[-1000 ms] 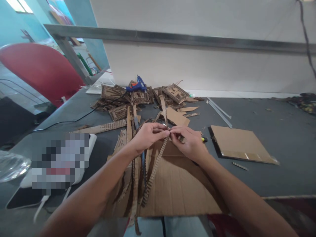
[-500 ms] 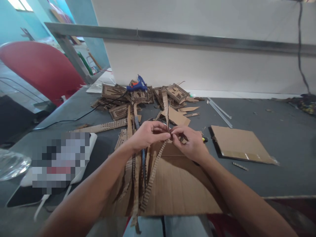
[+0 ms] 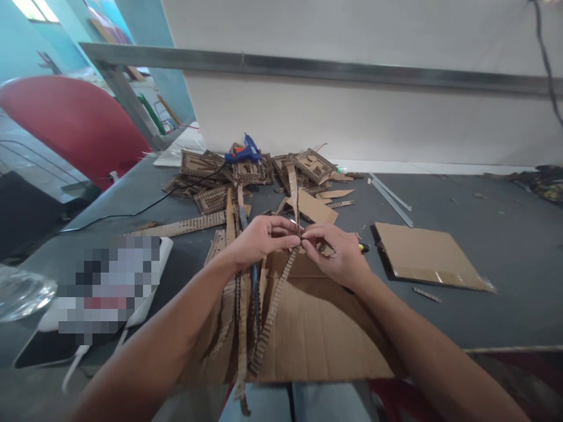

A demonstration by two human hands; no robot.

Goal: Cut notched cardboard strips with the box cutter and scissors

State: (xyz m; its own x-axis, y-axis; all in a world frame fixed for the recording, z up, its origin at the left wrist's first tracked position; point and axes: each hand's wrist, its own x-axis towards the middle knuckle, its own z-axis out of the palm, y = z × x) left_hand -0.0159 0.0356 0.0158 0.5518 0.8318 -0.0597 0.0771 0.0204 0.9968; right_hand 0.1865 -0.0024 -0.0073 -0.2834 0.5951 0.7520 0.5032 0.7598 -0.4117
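My left hand (image 3: 270,237) pinches a narrow corrugated cardboard strip (image 3: 293,190) between thumb and fingers. My right hand (image 3: 336,249) closes on the same strip from the other side, its fingertips touching those of the left. One end of the strip rises above the fingers, and a ridged length (image 3: 275,308) slants down below them toward my lap. Under both hands lies a large cardboard sheet (image 3: 325,334). More cut strips (image 3: 241,340) hang in a bunch left of the ridged length. The exact spot between the fingertips is hidden.
A blue glue gun (image 3: 244,151) rests on a heap of small cardboard panels (image 3: 211,167) at the back. Its black cable runs left. On the right are a flat cardboard piece (image 3: 431,255) and glue sticks (image 3: 391,199). A white device (image 3: 162,252) with cables lies left.
Both hands stay together on the strip. The right fingers have shifted slightly left, closer against the left fingertips, and the strip's upper end leans a little further left.
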